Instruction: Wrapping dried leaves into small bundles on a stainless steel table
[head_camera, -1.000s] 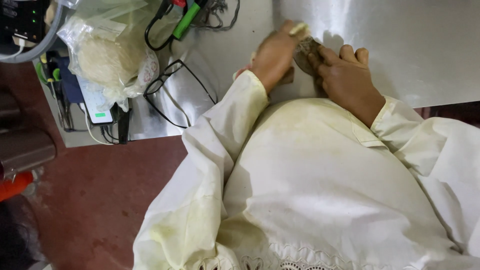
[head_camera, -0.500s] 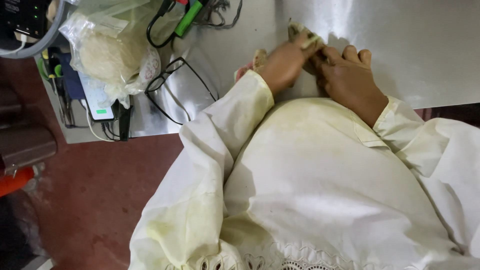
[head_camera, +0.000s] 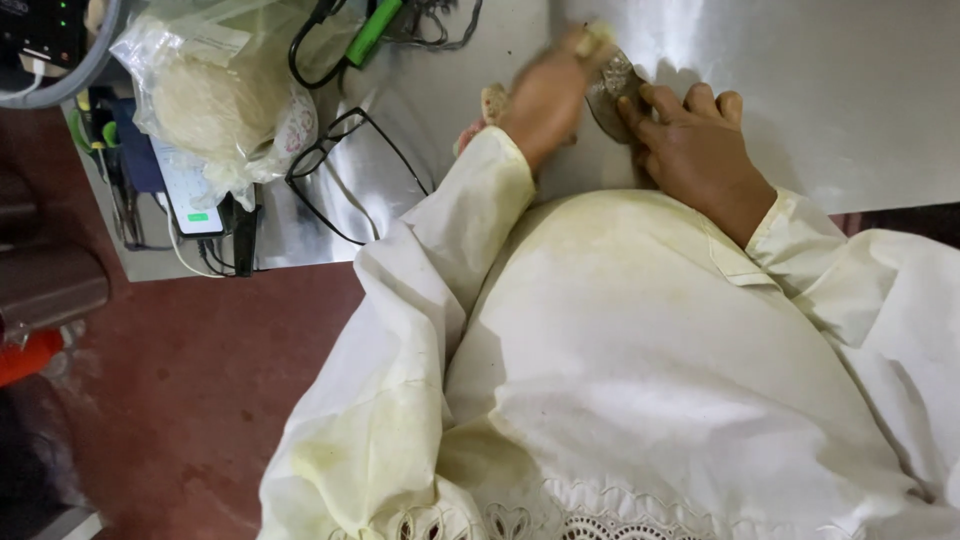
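Our right hand (head_camera: 695, 150) lay flat, fingers pinning a small grey oval piece (head_camera: 610, 92) to the steel table (head_camera: 820, 90). Our left hand (head_camera: 550, 95) was blurred beside it; we could not tell its grip.

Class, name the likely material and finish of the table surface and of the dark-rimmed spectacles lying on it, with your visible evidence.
Grey table surface: probably polished sheet metal; it shows bright glare and soft reflections. Dark-rimmed spectacles: thin black frame, plastic or metal, unclear; clear lenses show the table through.

Left hand (head_camera: 545, 95) blurred, fingers curled, right hand (head_camera: 690, 150) flat, knuckles up, white-sleeved arms bent inward
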